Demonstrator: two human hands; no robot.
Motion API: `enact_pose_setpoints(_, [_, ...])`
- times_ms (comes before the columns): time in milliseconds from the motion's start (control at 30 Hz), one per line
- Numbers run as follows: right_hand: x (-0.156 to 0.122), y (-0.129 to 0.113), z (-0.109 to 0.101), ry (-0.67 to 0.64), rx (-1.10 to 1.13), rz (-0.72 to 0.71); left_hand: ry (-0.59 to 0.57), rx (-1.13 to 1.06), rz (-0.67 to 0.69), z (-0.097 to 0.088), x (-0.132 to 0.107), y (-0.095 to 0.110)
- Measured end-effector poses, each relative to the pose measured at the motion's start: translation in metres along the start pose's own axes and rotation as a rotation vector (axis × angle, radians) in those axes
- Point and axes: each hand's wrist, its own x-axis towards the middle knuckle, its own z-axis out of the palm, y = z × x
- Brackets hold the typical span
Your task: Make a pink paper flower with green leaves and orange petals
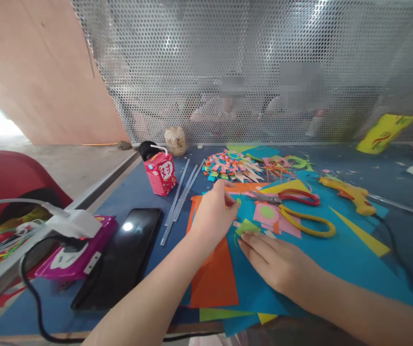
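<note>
My left hand point(214, 209) is raised over the orange paper point(215, 278), thumb and fingers pinched together. A small green paper scrap point(239, 202) shows at its fingertips. Stretched fingers of my right hand point(273, 257) lie on a light green paper piece point(248, 227), on top of a large blue paper sheet point(336, 269). Just beyond that hand are scissors point(293, 206) with one red and one yellow handle loop. Pink paper point(281, 226) with a green circle lies partly under them.
Fringed paper strips point(231, 164) form a colourful pile at the back. A yellow glue gun point(350, 193) with a black cord lies right. Clear glue sticks point(182, 192), a red drink box point(160, 174), a black phone point(121, 259) and a purple power strip point(78, 252) stand or lie left. Perforated metal point(192, 53) rises behind.
</note>
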Motion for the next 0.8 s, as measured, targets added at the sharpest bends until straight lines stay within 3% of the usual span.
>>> enact_pose_setpoints(267, [-0.002,-0.008,-0.007,-0.006,0.047,-0.007,0.026,-0.028,0.000,-0.002,0.000,0.001])
enact_pose_setpoints(400, [-0.006,-0.008,-0.010,-0.015,0.187,0.086,0.014,-0.026,-0.002,-0.002,0.000,0.001])
enact_pose_setpoints(600, [-0.005,0.008,-0.008,-0.126,0.730,0.465,0.029,-0.008,0.007,-0.002,0.002,-0.001])
enact_pose_setpoints(800, [0.004,0.033,-0.004,-0.210,1.180,0.998,0.033,-0.036,-0.003,-0.001,0.004,-0.002])
